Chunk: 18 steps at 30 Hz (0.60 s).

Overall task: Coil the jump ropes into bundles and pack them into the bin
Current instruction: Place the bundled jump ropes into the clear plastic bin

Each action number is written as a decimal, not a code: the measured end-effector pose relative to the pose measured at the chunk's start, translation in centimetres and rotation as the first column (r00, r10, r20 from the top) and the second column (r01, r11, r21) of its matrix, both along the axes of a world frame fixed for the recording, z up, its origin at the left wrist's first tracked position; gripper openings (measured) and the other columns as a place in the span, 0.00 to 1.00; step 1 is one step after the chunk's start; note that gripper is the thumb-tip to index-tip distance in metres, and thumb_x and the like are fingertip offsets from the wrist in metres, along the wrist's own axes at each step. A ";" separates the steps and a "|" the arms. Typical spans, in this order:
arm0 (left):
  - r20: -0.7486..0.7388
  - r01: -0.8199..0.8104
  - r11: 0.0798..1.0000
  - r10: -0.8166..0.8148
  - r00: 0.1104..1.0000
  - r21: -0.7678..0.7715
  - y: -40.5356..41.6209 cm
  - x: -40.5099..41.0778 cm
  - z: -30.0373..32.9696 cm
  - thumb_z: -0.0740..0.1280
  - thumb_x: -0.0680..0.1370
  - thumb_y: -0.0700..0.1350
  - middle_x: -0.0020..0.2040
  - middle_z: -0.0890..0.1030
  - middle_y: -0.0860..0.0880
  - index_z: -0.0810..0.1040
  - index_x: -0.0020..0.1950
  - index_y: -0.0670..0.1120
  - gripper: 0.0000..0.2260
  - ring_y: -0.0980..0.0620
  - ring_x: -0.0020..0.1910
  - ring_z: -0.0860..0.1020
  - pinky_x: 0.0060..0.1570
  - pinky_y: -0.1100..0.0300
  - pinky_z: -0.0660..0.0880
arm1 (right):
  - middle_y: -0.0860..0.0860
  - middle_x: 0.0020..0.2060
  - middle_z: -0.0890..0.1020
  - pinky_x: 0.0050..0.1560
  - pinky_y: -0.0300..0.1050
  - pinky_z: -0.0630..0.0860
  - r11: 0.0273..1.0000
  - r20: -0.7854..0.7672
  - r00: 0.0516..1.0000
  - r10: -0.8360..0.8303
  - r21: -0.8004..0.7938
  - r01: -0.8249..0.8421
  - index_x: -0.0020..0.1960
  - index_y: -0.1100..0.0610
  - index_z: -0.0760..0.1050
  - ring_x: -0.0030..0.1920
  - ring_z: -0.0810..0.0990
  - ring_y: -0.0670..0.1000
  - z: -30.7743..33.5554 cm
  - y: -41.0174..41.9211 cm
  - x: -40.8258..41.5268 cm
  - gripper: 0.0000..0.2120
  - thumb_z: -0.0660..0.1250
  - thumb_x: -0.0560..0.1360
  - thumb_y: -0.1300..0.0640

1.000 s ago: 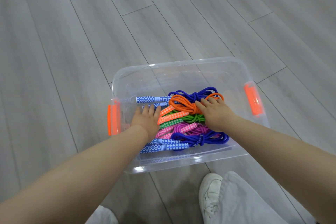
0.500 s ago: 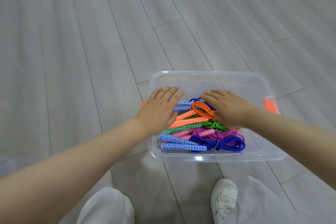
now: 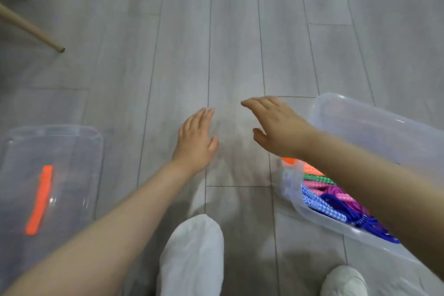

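- Both hands are lifting out of the clear bin [image 3: 374, 127] since a second ago; the bin is now sitting at the right.
- Left hand [image 3: 195, 140] and right hand [image 3: 276, 127] are hovering over the grey floor [image 3: 235, 43], fingers extended, holding nothing.
- Coiled jump ropes [image 3: 331, 197] are lying inside the bin.
- What is probably the bin's lid [image 3: 50, 151] is lying at left, blurred.

My left hand [image 3: 195, 138] and right hand [image 3: 276, 125] hover with fingers straight over the floor [image 3: 230, 31], the bin [image 3: 374, 127] of jump ropes [image 3: 331, 199] to my right, its lid [image 3: 50, 151] left.
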<state>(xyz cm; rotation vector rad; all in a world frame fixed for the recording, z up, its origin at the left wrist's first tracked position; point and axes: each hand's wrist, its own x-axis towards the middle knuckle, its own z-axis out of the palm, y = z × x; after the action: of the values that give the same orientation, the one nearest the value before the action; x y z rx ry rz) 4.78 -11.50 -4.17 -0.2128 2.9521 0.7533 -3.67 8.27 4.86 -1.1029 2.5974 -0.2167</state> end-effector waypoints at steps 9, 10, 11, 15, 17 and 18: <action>0.164 -0.437 0.897 0.443 0.881 -0.070 -12.0 6.2 -6.4 0.70 0.73 0.44 0.74 0.65 0.36 0.63 0.75 0.39 0.32 0.36 0.73 0.63 0.73 0.47 0.58 | 0.54 0.74 0.65 0.71 0.52 0.61 0.956 0.220 0.931 -0.291 0.099 0.275 0.77 0.56 0.57 0.73 0.60 0.58 -6.8 -7.6 2.4 0.29 0.61 0.77 0.57; 0.179 -0.479 0.872 0.490 0.853 -0.103 -13.3 7.2 -7.0 0.70 0.73 0.44 0.74 0.64 0.35 0.63 0.74 0.39 0.32 0.36 0.73 0.62 0.73 0.46 0.57 | 0.54 0.74 0.65 0.71 0.53 0.61 0.952 0.241 0.922 -0.304 0.111 0.285 0.77 0.56 0.57 0.73 0.60 0.58 -7.2 -8.0 2.9 0.29 0.61 0.77 0.57; 0.195 -0.523 0.842 0.539 0.819 -0.134 -14.4 8.1 -7.6 0.70 0.73 0.44 0.75 0.63 0.36 0.62 0.75 0.39 0.33 0.36 0.73 0.60 0.73 0.46 0.56 | 0.55 0.74 0.65 0.71 0.53 0.61 0.953 0.259 0.917 -0.302 0.121 0.279 0.77 0.56 0.57 0.73 0.60 0.58 -7.6 -8.4 3.3 0.29 0.60 0.77 0.57; 0.233 -0.729 0.652 0.757 0.610 -0.208 -17.4 11.1 -8.7 0.69 0.74 0.47 0.79 0.53 0.39 0.55 0.78 0.43 0.37 0.37 0.77 0.51 0.74 0.43 0.50 | 0.54 0.74 0.64 0.72 0.52 0.60 0.966 0.313 0.917 -0.249 0.150 0.211 0.77 0.56 0.56 0.74 0.59 0.58 -8.9 -9.8 4.4 0.29 0.59 0.78 0.58; 0.281 -0.768 0.605 0.790 0.546 -0.209 -18.3 12.0 -9.2 0.69 0.75 0.47 0.79 0.52 0.38 0.52 0.78 0.41 0.38 0.36 0.77 0.51 0.75 0.45 0.49 | 0.54 0.75 0.63 0.72 0.51 0.59 0.967 0.322 0.918 -0.233 0.174 0.185 0.77 0.56 0.56 0.74 0.59 0.57 -9.5 -10.1 4.8 0.29 0.59 0.78 0.58; 0.305 -0.757 0.619 0.777 0.550 -0.212 -18.5 12.4 -9.5 0.68 0.75 0.46 0.78 0.52 0.37 0.52 0.78 0.40 0.37 0.36 0.77 0.51 0.75 0.46 0.49 | 0.54 0.75 0.63 0.72 0.51 0.59 0.966 0.324 0.917 -0.232 0.186 0.179 0.77 0.56 0.56 0.74 0.59 0.57 -9.7 -10.2 5.0 0.29 0.59 0.77 0.58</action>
<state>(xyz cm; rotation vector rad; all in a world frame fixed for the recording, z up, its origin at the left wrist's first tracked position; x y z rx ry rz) 17.21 -29.96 -13.67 -1.5563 2.4041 0.5762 1.33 -1.89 -4.89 -0.6669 2.3639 -0.2298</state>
